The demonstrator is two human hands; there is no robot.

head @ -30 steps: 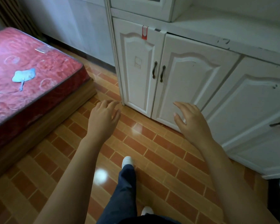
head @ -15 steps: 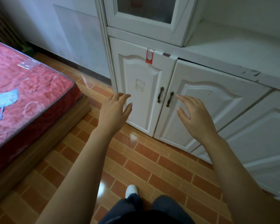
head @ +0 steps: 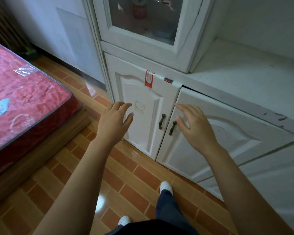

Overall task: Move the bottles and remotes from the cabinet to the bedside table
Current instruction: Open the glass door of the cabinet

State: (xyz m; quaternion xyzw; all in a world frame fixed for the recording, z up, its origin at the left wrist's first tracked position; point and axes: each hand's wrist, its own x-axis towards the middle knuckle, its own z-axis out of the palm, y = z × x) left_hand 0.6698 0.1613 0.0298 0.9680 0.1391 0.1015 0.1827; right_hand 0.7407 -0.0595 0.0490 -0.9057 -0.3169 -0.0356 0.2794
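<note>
— Reaching toward the cabinet, is that where things are standing right now?

— Yes. Both hands are hovering in front of its lower doors, and both doors are sitting shut. The left hand is spread open and empty before the left door; the right hand is also open and empty, its fingers just beside the right door handle but, as far as I can tell, not gripping it. The left door handle is sitting untouched between the two hands.

— And the bottles and remotes?

— None are showing. Something reddish is sitting behind the glass door of the upper part, but it is too blurred to name. The rest, I am guessing, is waiting behind the closed doors.

— The bedside table?

— It is not appearing in view either. Only the bed with its red mattress is lying off to the left, across the tiled floor.

— So how far along?

— I am judging it as barely begun: nothing is being carried, nothing is delivered, and opening the doors is looking like the step in hand.
</note>
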